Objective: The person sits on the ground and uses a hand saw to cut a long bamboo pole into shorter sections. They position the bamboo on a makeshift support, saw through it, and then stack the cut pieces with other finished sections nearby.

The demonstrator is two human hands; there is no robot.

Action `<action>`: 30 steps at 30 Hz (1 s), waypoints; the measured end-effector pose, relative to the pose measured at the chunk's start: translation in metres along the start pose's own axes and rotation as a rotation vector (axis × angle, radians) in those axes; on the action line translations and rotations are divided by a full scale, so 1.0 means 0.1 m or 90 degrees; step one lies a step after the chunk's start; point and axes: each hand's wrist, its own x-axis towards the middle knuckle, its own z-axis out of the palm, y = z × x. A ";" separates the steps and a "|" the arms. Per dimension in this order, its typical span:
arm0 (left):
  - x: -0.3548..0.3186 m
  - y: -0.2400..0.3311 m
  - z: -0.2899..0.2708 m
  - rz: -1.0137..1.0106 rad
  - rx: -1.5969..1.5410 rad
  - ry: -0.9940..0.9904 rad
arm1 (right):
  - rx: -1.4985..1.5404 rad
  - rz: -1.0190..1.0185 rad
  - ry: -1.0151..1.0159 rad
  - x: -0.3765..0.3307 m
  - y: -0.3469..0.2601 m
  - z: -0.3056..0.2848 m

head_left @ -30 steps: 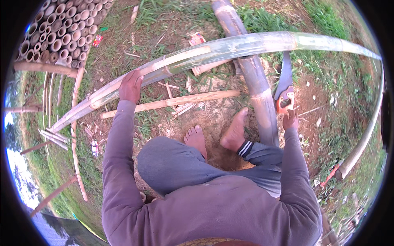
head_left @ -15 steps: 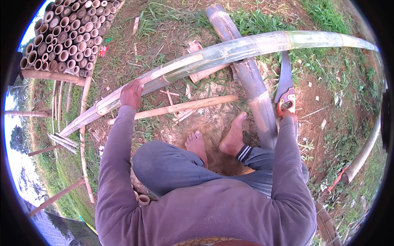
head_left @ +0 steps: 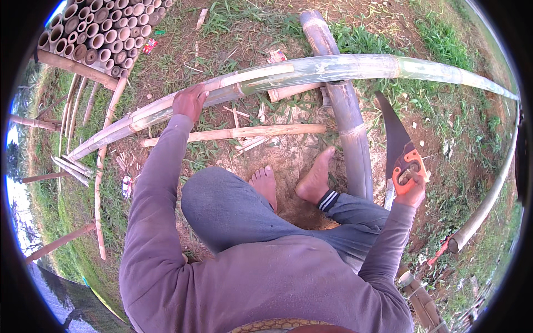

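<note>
A long green bamboo pole (head_left: pixel 366 66) runs across in front of me, with a pale strip along its left part. My left hand (head_left: pixel 190 103) is closed over that left part, fingers wrapped on its upper side. My right hand (head_left: pixel 412 192) grips the orange handle of a handsaw (head_left: pixel 397 133), to the right of my legs. The saw blade points away from me, and its tip is just below the pole, apart from it. A thick grey bamboo log (head_left: pixel 353 141) lies beneath the pole and carries it.
Cut bamboo pieces (head_left: pixel 100 39) are stacked on a rack at the far left. A thin bamboo stick (head_left: pixel 239 133) lies before my bare feet. Another pole (head_left: pixel 483 213) and a red object (head_left: pixel 440 252) lie at right. Offcuts and grass cover the ground.
My right hand has drawn the saw back toward me and to the right, so the blade has come away from the pole. My left hand stays on the pole; the view has shifted slightly.
</note>
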 end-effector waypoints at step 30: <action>-0.01 0.07 -0.06 -0.071 0.036 -0.072 | -0.277 -0.338 -0.423 -1.94 1.41 1.56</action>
